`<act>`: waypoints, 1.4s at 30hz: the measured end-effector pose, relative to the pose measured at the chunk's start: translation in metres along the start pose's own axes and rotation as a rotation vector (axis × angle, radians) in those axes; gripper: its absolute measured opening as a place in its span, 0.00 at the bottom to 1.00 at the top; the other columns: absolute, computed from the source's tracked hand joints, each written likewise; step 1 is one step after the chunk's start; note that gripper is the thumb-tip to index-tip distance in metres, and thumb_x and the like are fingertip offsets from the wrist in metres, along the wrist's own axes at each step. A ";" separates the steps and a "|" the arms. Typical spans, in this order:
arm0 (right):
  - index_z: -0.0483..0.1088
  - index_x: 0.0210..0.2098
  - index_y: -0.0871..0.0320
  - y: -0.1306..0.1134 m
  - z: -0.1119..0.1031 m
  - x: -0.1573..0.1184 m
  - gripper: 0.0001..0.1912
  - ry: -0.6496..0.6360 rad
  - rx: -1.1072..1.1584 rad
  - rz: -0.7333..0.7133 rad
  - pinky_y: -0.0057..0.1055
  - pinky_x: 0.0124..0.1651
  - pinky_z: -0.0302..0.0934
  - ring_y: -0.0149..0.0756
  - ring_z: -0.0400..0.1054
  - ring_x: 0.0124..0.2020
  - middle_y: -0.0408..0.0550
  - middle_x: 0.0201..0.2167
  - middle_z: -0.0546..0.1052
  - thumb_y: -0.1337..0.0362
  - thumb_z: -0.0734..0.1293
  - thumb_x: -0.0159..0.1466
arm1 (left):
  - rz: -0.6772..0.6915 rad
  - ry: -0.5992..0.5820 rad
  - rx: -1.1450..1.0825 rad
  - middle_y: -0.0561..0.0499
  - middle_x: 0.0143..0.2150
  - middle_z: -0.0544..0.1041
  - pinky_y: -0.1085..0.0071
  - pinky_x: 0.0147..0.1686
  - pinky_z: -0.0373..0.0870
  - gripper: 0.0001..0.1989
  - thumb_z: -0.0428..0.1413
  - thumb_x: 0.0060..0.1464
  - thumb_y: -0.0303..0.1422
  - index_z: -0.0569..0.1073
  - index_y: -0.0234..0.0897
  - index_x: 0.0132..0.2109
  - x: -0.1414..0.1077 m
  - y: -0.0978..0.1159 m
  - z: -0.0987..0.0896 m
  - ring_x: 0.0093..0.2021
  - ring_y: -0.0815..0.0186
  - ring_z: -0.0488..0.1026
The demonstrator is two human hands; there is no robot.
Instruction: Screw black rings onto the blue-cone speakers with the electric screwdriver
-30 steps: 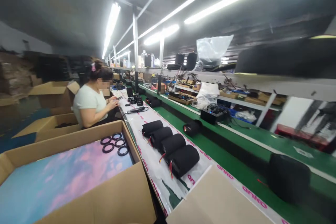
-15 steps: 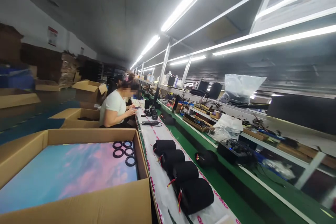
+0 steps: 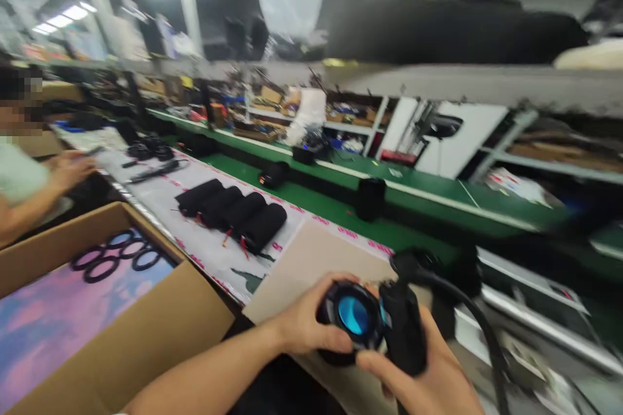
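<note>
My left hand (image 3: 311,318) and my right hand (image 3: 409,369) both grip a black round device (image 3: 355,314) with a blue lens-like centre. My left hand's fingers wrap its near side, and my right thumb lies across its lower edge. A thick black cable (image 3: 470,311) curves away from the device to the lower right. Just beyond my hands lies a beige cardboard sheet (image 3: 311,262). Several black padded cylinders (image 3: 231,214) lie side by side on a white printed sheet (image 3: 214,259), out of reach of my fingers.
An open cardboard box (image 3: 121,311) at lower left holds a pink-and-blue printed sheet and several black rubber rings (image 3: 114,256). A co-worker's hand (image 3: 71,168) works at the bench's far left. A green conveyor (image 3: 389,233) and cluttered shelves run behind.
My view has swung right and down, and the co-worker now sits at the left edge. My hands have come into view holding the black device and its cable, absent from the earlier frames.
</note>
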State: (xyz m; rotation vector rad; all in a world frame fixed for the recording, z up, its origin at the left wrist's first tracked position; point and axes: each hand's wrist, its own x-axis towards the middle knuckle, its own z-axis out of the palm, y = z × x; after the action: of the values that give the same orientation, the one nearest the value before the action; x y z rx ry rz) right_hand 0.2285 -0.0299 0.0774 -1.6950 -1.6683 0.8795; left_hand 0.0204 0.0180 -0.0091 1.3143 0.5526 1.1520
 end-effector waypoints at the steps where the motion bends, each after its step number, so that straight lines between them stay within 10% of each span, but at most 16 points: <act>1: 0.69 0.63 0.48 -0.001 0.001 -0.001 0.40 -0.035 0.091 0.048 0.49 0.56 0.76 0.56 0.79 0.51 0.50 0.47 0.83 0.52 0.78 0.53 | 0.005 -0.022 0.000 0.37 0.65 0.74 0.41 0.69 0.63 0.56 0.79 0.32 0.53 0.67 0.41 0.66 -0.002 0.002 -0.001 0.67 0.37 0.71; 9: 0.68 0.61 0.38 -0.003 -0.006 0.005 0.44 -0.157 0.242 0.017 0.47 0.66 0.66 0.47 0.71 0.61 0.38 0.60 0.77 0.57 0.85 0.49 | 0.022 -0.055 0.132 0.37 0.70 0.68 0.46 0.72 0.61 0.67 0.79 0.24 0.54 0.61 0.47 0.71 -0.010 0.012 -0.007 0.72 0.37 0.66; 18: 0.69 0.59 0.35 -0.013 -0.011 -0.006 0.38 -0.177 0.158 0.048 0.30 0.41 0.73 0.35 0.75 0.38 0.33 0.40 0.79 0.59 0.83 0.53 | 0.078 0.001 0.286 0.42 0.69 0.70 0.43 0.70 0.65 0.62 0.80 0.29 0.48 0.61 0.54 0.71 -0.014 0.008 -0.002 0.69 0.40 0.70; 31: 0.71 0.62 0.39 -0.021 -0.018 -0.002 0.36 -0.158 0.007 -0.131 0.30 0.46 0.72 0.42 0.75 0.54 0.39 0.56 0.79 0.62 0.80 0.56 | 0.031 0.028 0.274 0.38 0.69 0.71 0.41 0.70 0.65 0.64 0.81 0.24 0.48 0.64 0.46 0.69 -0.010 0.018 0.001 0.69 0.36 0.69; 42: 0.72 0.61 0.38 -0.022 -0.034 0.023 0.40 -0.315 -0.013 -0.215 0.29 0.50 0.70 0.35 0.77 0.48 0.32 0.48 0.81 0.66 0.83 0.52 | 0.139 0.051 0.262 0.41 0.63 0.72 0.51 0.61 0.74 0.43 0.73 0.45 0.54 0.66 0.45 0.63 -0.014 0.006 0.003 0.63 0.45 0.75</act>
State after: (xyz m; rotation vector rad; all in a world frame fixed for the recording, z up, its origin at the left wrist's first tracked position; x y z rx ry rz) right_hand 0.2419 -0.0049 0.1144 -1.4043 -2.0229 1.0724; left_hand 0.0153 0.0036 -0.0067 1.5708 0.6757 1.2613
